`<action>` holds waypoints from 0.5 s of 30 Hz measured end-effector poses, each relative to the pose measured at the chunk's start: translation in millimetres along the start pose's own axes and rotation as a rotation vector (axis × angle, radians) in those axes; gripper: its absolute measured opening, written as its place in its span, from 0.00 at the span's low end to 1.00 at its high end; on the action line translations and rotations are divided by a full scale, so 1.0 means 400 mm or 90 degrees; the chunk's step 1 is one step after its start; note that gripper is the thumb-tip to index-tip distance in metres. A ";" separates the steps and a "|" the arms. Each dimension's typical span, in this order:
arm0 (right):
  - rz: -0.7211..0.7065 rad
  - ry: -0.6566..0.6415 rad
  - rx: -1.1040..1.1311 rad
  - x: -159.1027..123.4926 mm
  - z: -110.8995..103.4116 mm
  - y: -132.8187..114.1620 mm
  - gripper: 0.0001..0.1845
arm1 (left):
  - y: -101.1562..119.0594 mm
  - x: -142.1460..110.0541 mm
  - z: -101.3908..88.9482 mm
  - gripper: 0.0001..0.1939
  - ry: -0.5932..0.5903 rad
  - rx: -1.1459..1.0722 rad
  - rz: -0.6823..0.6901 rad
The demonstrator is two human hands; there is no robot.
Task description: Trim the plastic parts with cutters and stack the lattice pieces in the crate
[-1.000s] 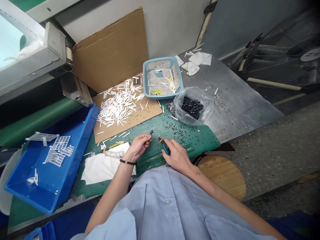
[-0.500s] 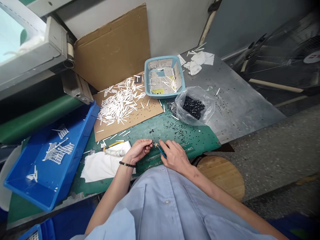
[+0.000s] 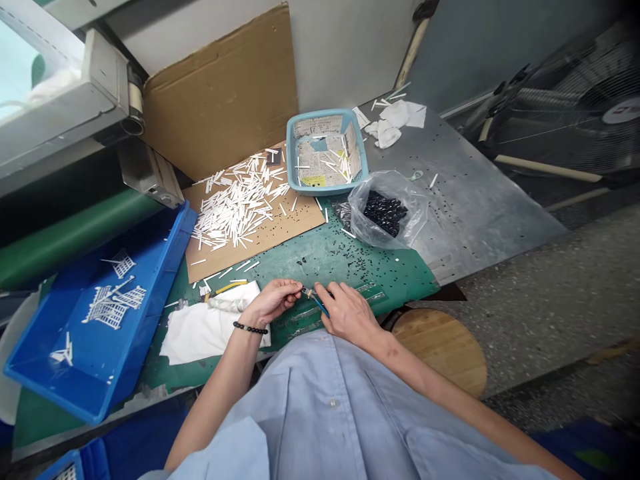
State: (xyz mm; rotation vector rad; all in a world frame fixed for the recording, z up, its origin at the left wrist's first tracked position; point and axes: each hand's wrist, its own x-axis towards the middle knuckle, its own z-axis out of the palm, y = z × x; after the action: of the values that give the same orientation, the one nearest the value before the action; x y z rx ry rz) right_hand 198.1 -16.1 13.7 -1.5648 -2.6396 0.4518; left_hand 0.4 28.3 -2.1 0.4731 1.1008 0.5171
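Near the front edge of the green mat (image 3: pixel 280 257), my right hand (image 3: pixel 350 310) is closed around small blue-handled nippers (image 3: pixel 319 304), their jaws pointing left. My left hand (image 3: pixel 277 300), wearing a beaded bracelet, pinches a tiny dark piece right at the tips of the nippers; its exact shape is too small to make out. Many tiny black bits (image 3: pixel 357 257) are scattered over the mat beyond my hands. Farther back, a clear plastic bag (image 3: pixel 417 212) stands open, holding a heap of black pieces (image 3: pixel 384 213).
White sticks (image 3: pixel 233 210) are piled on a cardboard sheet (image 3: pixel 305 215), left of a light-blue basket (image 3: pixel 367 163). At left lies a blue tray (image 3: pixel 95 360) with white lattice parts. A white cloth (image 3: pixel 187 337) lies beside my left forearm. A round wooden stool (image 3: pixel 440 350) stands at right.
The whole view has shifted slightly. Both hands keep their grip, and the nippers stay at the small piece in my left fingers.
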 end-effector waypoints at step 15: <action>-0.008 -0.001 0.011 -0.007 0.044 0.001 0.23 | -0.038 -0.017 0.005 0.13 0.017 -0.054 0.035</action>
State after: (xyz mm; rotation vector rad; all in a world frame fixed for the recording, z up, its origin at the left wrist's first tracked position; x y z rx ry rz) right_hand 196.5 -22.3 -2.8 -1.5424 -2.6379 0.4745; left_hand 2.2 12.0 -5.4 0.4233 1.0900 0.6173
